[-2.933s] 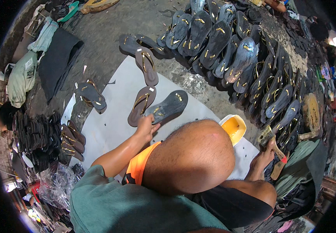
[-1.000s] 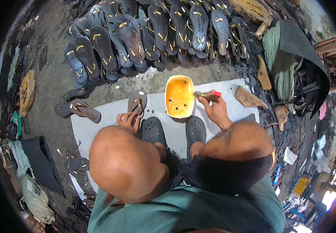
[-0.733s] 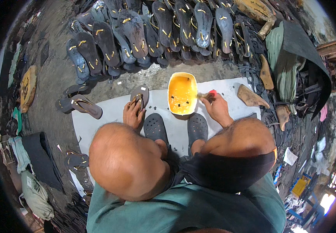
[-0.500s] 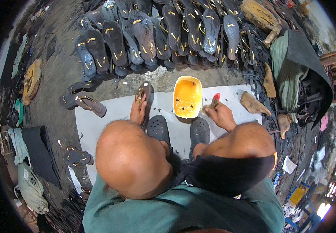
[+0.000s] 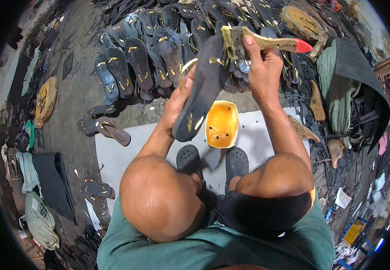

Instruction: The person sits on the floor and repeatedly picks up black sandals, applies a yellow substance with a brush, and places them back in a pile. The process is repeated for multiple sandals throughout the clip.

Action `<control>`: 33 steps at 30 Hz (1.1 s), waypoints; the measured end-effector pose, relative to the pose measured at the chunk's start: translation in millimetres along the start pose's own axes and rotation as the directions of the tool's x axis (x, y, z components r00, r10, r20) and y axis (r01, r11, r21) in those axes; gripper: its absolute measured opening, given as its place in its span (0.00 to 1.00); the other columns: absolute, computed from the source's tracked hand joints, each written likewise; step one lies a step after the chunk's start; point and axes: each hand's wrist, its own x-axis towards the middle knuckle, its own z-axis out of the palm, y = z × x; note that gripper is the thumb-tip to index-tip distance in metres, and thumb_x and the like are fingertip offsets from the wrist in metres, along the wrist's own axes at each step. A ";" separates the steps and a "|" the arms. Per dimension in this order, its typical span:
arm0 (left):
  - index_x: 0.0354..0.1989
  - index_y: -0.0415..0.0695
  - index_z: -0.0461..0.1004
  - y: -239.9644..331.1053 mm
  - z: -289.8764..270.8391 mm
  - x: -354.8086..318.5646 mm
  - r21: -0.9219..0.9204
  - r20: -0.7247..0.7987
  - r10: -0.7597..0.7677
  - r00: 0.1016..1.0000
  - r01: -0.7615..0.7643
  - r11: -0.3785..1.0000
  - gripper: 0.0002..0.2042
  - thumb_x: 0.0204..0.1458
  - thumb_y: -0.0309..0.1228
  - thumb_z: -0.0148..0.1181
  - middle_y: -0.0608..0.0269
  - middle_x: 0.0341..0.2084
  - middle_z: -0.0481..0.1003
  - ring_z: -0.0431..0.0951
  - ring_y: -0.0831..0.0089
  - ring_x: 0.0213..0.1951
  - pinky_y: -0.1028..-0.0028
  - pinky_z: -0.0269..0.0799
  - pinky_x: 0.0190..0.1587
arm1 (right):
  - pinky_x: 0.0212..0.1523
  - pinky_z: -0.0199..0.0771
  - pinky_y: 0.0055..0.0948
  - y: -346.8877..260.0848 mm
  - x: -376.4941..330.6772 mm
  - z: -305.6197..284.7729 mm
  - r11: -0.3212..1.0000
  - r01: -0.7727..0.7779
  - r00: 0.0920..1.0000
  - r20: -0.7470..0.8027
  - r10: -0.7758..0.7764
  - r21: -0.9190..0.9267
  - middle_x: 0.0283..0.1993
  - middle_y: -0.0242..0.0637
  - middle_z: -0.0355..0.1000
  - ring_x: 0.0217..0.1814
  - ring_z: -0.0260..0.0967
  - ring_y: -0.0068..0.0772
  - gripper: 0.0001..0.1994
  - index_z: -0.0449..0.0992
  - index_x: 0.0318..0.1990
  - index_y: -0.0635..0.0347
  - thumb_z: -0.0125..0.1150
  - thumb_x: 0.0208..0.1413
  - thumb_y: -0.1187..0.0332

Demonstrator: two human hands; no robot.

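Observation:
My left hand [image 5: 175, 101] grips a dark flip-flop [image 5: 200, 90] by its side and strap, with the black underside facing me and gold strap ends showing in it. In my right hand [image 5: 265, 72] is a paintbrush [image 5: 267, 43] with a pale wooden handle and a red tip. Its yellowish bristles touch or nearly touch the upper end of the sole; I cannot tell which. Below, between my shoes, a white-rimmed tub [image 5: 222, 124] holds yellow-orange stuff with several small dark bits in it.
Many dark flip-flop soles with gold strap ends [image 5: 136, 63] lie in rows beyond. A white sheet [image 5: 147, 135] lies under my dark clogs [image 5: 237, 164]. Brown sandals [image 5: 113, 130] lie at left. Wooden foot forms [image 5: 316, 101] and a rolled black sheet [image 5: 361, 83] are at right.
Both hands have risen from the white sheet. The left has lifted the flip-flop and turned its underside toward me; the right has brought the brush up to it.

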 end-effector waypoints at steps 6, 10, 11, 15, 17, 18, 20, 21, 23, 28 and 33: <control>0.73 0.47 0.50 -6.5 -3.2 -4.9 -0.214 0.040 0.011 0.999 -0.002 0.977 0.26 0.69 0.39 0.42 0.57 0.62 0.67 0.72 0.67 0.59 0.67 0.69 0.63 | 0.44 0.72 0.31 -10.7 -31.1 -8.3 0.885 0.466 0.724 0.567 -0.393 0.019 0.37 0.35 0.76 0.40 0.73 0.28 0.06 0.81 0.40 0.60 0.68 0.55 0.72; 0.73 0.47 0.50 -2.8 6.4 -8.4 -0.047 -0.015 0.000 1.000 -0.001 0.999 0.27 0.68 0.41 0.43 0.54 0.63 0.65 0.70 0.65 0.62 0.64 0.65 0.66 | 0.46 0.73 0.31 -25.7 -5.9 -15.0 0.928 0.251 0.946 0.274 -0.175 -0.274 0.39 0.43 0.81 0.41 0.78 0.35 0.15 0.82 0.42 0.66 0.64 0.60 0.61; 0.73 0.46 0.50 -3.2 5.9 -8.9 -0.071 0.019 0.017 1.000 -0.016 0.997 0.26 0.69 0.40 0.42 0.53 0.64 0.64 0.68 0.64 0.63 0.63 0.63 0.67 | 0.46 0.73 0.31 -20.9 2.5 -19.3 0.888 0.293 0.948 0.229 -0.222 -0.354 0.39 0.44 0.81 0.42 0.78 0.34 0.17 0.82 0.43 0.67 0.63 0.60 0.58; 0.73 0.45 0.49 10.1 -1.6 -12.6 -0.127 0.068 0.078 0.995 -0.069 0.990 0.26 0.69 0.39 0.39 0.50 0.67 0.60 0.64 0.59 0.66 0.60 0.59 0.70 | 0.46 0.72 0.29 -10.7 17.7 -35.1 0.929 0.178 0.984 0.031 -0.177 -0.324 0.40 0.43 0.81 0.41 0.76 0.31 0.18 0.81 0.45 0.67 0.64 0.60 0.58; 0.73 0.45 0.49 10.8 -5.4 -11.4 -0.161 0.058 0.079 0.995 -0.069 0.985 0.26 0.69 0.39 0.38 0.49 0.67 0.59 0.63 0.58 0.67 0.59 0.58 0.70 | 0.45 0.71 0.27 -19.4 -7.5 -27.3 0.967 0.234 0.971 0.076 -0.227 -0.099 0.38 0.40 0.79 0.40 0.75 0.27 0.15 0.81 0.44 0.67 0.65 0.59 0.62; 0.72 0.48 0.50 5.8 -13.6 -2.5 -0.449 0.201 0.060 0.978 0.038 0.893 0.25 0.70 0.40 0.37 0.50 0.65 0.63 0.66 0.58 0.65 0.58 0.62 0.68 | 0.43 0.70 0.25 -16.4 -12.4 -24.4 0.950 0.276 0.955 0.153 -0.254 -0.146 0.36 0.35 0.77 0.38 0.73 0.25 0.12 0.82 0.44 0.64 0.67 0.58 0.65; 0.72 0.50 0.52 12.6 -14.2 0.9 -0.528 0.178 0.063 0.982 0.041 0.848 0.24 0.70 0.41 0.36 0.51 0.64 0.64 0.68 0.58 0.63 0.57 0.65 0.66 | 0.41 0.69 0.28 -8.6 -28.4 -13.7 0.973 0.222 0.939 0.283 -0.198 -0.057 0.35 0.34 0.75 0.39 0.71 0.27 0.08 0.83 0.43 0.59 0.66 0.58 0.67; 0.72 0.51 0.52 15.8 -11.3 4.7 -0.571 0.174 0.069 0.982 0.044 0.820 0.24 0.70 0.41 0.36 0.51 0.63 0.65 0.70 0.58 0.62 0.57 0.67 0.65 | 0.41 0.69 0.29 -7.8 -40.0 -13.2 0.985 0.168 0.913 0.369 -0.172 0.042 0.35 0.34 0.75 0.39 0.72 0.28 0.07 0.83 0.42 0.57 0.66 0.57 0.69; 0.66 0.43 0.61 17.4 -2.3 5.3 -0.447 0.094 0.097 0.991 -0.045 0.893 0.23 0.69 0.43 0.37 0.49 0.60 0.69 0.73 0.57 0.59 0.57 0.71 0.62 | 0.43 0.70 0.34 -7.1 -60.0 -12.3 0.924 0.352 0.688 0.628 -0.364 0.149 0.36 0.35 0.75 0.40 0.73 0.33 0.06 0.82 0.41 0.57 0.67 0.55 0.71; 0.71 0.50 0.54 16.0 0.9 9.2 -0.566 0.104 -0.004 0.995 0.063 0.822 0.23 0.70 0.39 0.36 0.51 0.64 0.65 0.71 0.57 0.61 0.55 0.68 0.65 | 0.44 0.72 0.29 -44.7 0.8 -29.0 0.955 0.295 0.923 0.267 -0.278 -0.027 0.37 0.31 0.78 0.41 0.74 0.26 0.05 0.82 0.39 0.59 0.68 0.55 0.72; 0.60 0.36 0.67 37.1 15.6 24.9 -0.466 -0.023 0.060 0.998 -0.064 0.883 0.24 0.69 0.45 0.39 0.47 0.53 0.74 0.79 0.58 0.51 0.56 0.76 0.55 | 0.46 0.70 0.26 -9.3 -23.2 -2.2 0.927 0.331 0.806 0.458 -0.375 0.178 0.40 0.34 0.77 0.43 0.72 0.27 0.07 0.80 0.41 0.60 0.68 0.56 0.71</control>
